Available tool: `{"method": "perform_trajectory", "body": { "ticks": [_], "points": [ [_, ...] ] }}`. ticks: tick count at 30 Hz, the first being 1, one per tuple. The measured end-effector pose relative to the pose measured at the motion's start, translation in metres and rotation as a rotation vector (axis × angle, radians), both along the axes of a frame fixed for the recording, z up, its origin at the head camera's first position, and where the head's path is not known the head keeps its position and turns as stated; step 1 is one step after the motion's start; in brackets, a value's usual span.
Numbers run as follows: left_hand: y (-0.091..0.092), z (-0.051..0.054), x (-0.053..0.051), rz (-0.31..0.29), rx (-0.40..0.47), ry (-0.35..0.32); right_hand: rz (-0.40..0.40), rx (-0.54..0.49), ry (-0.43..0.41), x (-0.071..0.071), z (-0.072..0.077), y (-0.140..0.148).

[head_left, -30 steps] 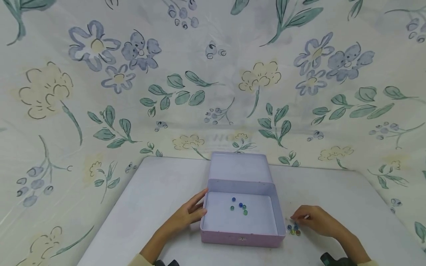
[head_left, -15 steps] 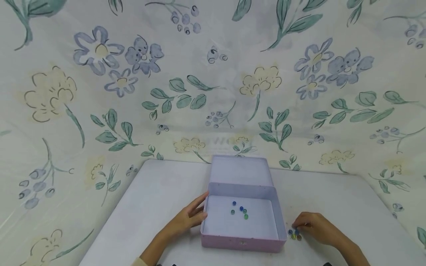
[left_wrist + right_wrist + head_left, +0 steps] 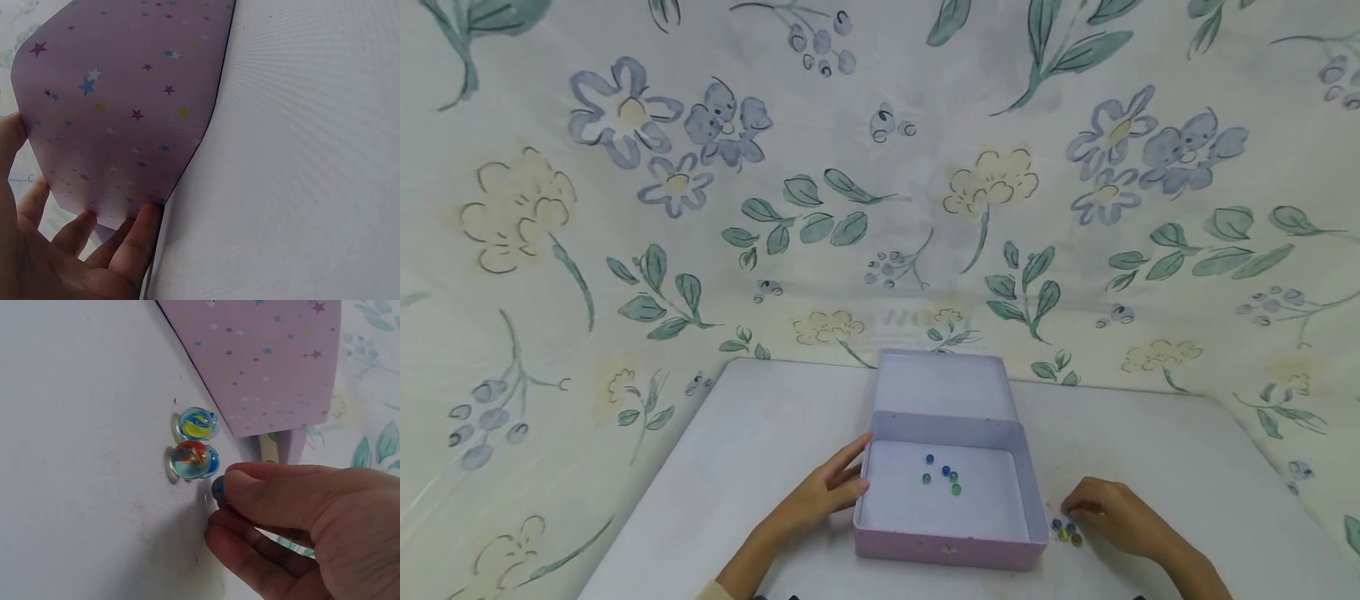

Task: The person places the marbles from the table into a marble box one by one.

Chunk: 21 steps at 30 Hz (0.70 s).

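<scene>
An open pink tin box [image 3: 951, 550] with a pale inside holds several blue and green marbles [image 3: 956, 489]. My left hand [image 3: 812, 504] rests against its left side, and in the left wrist view the fingers [image 3: 139, 240] touch the star-printed wall [image 3: 119, 112]. Right of the box, my right hand [image 3: 1116, 515] is at a small group of marbles [image 3: 1063, 533]. The right wrist view shows that hand [image 3: 294, 519] pinching a dark blue marble [image 3: 219, 489] between thumb and finger, beside a red-streaked marble [image 3: 190, 460] and a yellow-blue one [image 3: 197, 424].
The box's lid [image 3: 943, 385] leans back behind it. The white table [image 3: 760, 433] ends at a flower-printed cloth [image 3: 880, 208] along the back. Small specks lie on the table near the marbles on the right.
The head view has tilted slightly, so everything sits a little lower. The left hand stays on the box, and the right hand remains at the marbles with its fingers drawn closer together.
</scene>
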<state>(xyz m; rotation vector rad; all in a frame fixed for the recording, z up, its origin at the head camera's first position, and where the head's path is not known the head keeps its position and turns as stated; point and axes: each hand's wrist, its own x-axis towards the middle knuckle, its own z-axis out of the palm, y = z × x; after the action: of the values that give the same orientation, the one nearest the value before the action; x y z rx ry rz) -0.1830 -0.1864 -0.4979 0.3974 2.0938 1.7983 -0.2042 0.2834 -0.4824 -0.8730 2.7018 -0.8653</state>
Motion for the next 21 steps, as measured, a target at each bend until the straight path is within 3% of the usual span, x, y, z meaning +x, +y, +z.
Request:
{"method": "perform_trajectory", "body": {
  "ticks": [5,10,21],
  "points": [
    [0.002,-0.001,0.000,-0.005,-0.001,0.005,-0.030,-0.067,-0.011,-0.001,0.002,0.004],
    [0.002,-0.002,0.001,0.004,-0.001,-0.007,0.052,-0.165,0.057,-0.004,0.008,0.005],
    [0.003,0.000,0.000,0.006,-0.013,-0.005,0.161,-0.221,0.158,-0.022,0.059,-0.021]
  ]
}}
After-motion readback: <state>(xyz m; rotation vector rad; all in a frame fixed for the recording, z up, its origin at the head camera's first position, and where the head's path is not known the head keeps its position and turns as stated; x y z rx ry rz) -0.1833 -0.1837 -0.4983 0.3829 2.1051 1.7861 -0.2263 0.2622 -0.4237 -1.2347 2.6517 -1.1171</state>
